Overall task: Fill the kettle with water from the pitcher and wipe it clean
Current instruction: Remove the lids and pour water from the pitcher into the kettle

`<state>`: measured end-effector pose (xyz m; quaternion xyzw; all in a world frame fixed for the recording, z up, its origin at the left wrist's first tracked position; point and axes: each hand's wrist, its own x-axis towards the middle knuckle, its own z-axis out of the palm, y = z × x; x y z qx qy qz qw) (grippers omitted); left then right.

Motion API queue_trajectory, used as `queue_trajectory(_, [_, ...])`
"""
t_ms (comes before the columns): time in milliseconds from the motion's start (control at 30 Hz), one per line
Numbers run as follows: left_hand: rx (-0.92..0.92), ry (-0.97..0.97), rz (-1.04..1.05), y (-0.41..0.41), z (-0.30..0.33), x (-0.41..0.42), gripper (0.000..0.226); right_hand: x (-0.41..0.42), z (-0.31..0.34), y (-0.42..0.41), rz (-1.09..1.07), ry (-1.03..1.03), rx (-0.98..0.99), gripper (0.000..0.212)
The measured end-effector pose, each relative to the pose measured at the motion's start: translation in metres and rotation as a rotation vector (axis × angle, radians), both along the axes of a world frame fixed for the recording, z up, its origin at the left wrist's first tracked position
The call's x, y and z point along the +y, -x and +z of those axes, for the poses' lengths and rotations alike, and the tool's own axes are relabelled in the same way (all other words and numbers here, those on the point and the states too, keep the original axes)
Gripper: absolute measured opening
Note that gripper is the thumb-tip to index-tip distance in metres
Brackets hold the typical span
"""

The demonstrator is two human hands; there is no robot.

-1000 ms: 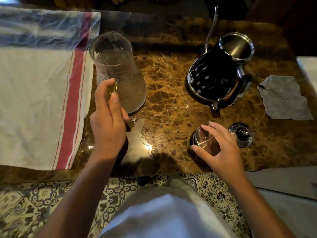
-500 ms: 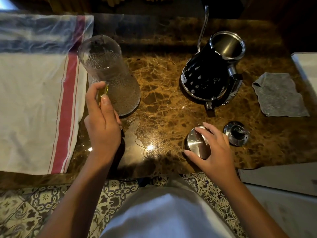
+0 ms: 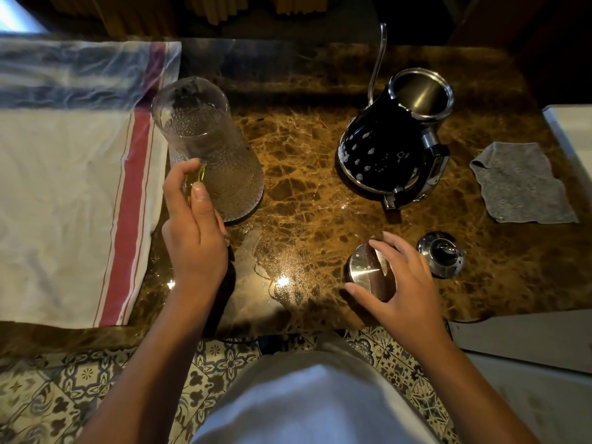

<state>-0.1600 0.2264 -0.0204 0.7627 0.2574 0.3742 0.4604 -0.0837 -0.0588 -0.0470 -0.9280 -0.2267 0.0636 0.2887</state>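
Note:
The clear dimpled glass pitcher (image 3: 211, 155) holds water and stands on the brown marble counter (image 3: 307, 187), left of centre. My left hand (image 3: 195, 232) grips its yellow handle from the near side. The black gooseneck kettle (image 3: 387, 155) sits to the right with its steel mouth open and droplets on its body. Its knobbed lid (image 3: 441, 255) lies on the counter in front of it. My right hand (image 3: 403, 280) arches over a round steel lid (image 3: 363, 267), thumb and fingertips at its rim. A grey cloth (image 3: 522, 184) lies flat at the far right.
A white towel with a red stripe (image 3: 73, 203) covers the counter's left side, touching the pitcher's base. Water glistens on the marble between my hands. A white surface (image 3: 573, 129) borders the right edge. Patterned floor tiles show below the counter's front edge.
My right hand's fingers have spread, uncovering more of the steel lid. My left hand keeps its grip on the pitcher handle. The pitcher and kettle stay in place.

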Motion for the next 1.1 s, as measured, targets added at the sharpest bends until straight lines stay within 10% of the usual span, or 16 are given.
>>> queue_trajectory(467, [-0.013, 0.016, 0.003, -0.001, 0.0, -0.003, 0.033, 0.017, 0.048, -0.058, -0.29, -0.447, -0.26, 0.042])
queue_trajectory(867, [-0.028, -0.002, 0.017, -0.001, 0.0, -0.005, 0.034, 0.051, 0.066, -0.102, -0.378, -0.919, 0.368, 0.047])
queue_trajectory(1100, [-0.033, -0.016, 0.025, -0.003, 0.001, -0.006, 0.033, 0.075, 0.076, -0.112, -0.412, -0.893, 0.393, 0.046])
